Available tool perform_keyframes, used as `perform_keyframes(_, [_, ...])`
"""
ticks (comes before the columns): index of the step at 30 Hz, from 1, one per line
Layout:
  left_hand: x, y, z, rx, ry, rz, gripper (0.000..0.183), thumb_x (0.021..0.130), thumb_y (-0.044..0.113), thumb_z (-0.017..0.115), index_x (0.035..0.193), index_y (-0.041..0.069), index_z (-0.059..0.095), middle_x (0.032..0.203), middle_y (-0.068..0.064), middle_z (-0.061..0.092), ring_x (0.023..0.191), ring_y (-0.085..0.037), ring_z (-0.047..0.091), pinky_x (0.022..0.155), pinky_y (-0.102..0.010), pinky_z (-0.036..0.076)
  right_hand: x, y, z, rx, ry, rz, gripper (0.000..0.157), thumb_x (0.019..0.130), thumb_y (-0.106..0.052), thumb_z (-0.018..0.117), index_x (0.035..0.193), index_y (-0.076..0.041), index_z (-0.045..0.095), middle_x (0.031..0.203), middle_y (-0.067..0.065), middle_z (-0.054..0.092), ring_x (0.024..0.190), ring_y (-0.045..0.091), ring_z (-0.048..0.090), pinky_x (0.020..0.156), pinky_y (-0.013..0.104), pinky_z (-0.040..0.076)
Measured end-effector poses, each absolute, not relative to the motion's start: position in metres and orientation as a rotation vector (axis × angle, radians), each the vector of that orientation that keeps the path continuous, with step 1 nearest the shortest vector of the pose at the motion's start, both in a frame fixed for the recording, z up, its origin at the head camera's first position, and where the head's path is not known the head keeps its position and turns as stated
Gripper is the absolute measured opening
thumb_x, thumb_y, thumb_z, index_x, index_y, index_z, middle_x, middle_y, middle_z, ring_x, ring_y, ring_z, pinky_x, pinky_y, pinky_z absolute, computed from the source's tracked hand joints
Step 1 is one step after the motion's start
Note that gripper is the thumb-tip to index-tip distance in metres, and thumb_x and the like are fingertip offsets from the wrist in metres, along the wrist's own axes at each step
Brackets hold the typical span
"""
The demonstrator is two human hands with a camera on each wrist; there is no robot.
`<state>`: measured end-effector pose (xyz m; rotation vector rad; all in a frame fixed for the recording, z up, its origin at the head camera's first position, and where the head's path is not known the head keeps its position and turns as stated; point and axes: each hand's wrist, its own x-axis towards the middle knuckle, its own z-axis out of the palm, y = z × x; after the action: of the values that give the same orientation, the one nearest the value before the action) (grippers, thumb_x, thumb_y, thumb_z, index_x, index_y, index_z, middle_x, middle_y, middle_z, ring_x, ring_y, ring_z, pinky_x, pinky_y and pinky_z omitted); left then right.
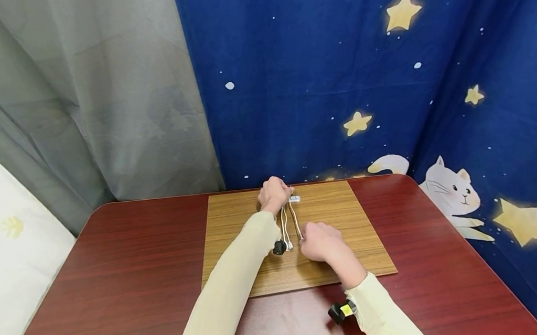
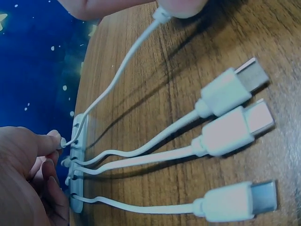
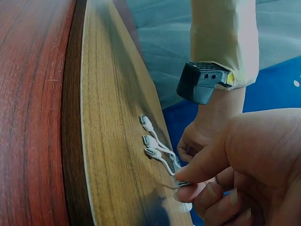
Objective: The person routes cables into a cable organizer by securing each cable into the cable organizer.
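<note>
A white cable holder lies near the far edge of a wood-grain board, with white charging cables running through its slots. At its far side my left hand pinches one cable between thumb and finger, close to the holder. My right hand pinches the plug end of that same cable, raised a little off the board. Three other USB-C plugs lie loose on the board towards the near side, between the two hands. The curled fingertips partly hide the held plug.
The wood-grain board rests on a dark red table. Behind the table hang a grey curtain and a blue curtain with stars. Black wrist cameras sit on both sleeves.
</note>
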<state>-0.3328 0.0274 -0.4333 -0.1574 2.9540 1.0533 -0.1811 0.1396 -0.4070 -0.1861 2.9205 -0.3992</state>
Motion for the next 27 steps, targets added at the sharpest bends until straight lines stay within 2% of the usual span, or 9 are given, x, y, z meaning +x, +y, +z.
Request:
perform_keyframes(11, [-0.3331,0.0303,-0.4336,-0.172,2.946,1.062,0.025,0.09,0.039,0.079,0.075,0.02,0.071,0.089,-0.001,0.068,0.085,-0.026,0.065,0.079,-0.046,0.051,-0.1826,0.1438,-0.406,-0.141,2.91,-0.419,0.026,0.093,-0.018,0.062,0.069,-0.015,0.051,0.068,0.007,0.053,0.064,0.024,0.052,0.056,0.041,0.041])
perform_keyframes(27, [-0.3368,0.0304,-0.4408,-0.176,2.934,1.062,0.027,0.09,0.038,0.079,0.073,0.02,0.069,0.085,0.001,0.067,0.083,-0.024,0.064,0.078,-0.045,0.05,-0.1806,0.1477,-0.4085,-0.131,2.914,-0.412,0.024,0.089,-0.015,0.062,0.068,-0.015,0.051,0.066,0.007,0.051,0.063,0.024,0.052,0.056,0.041,0.04])
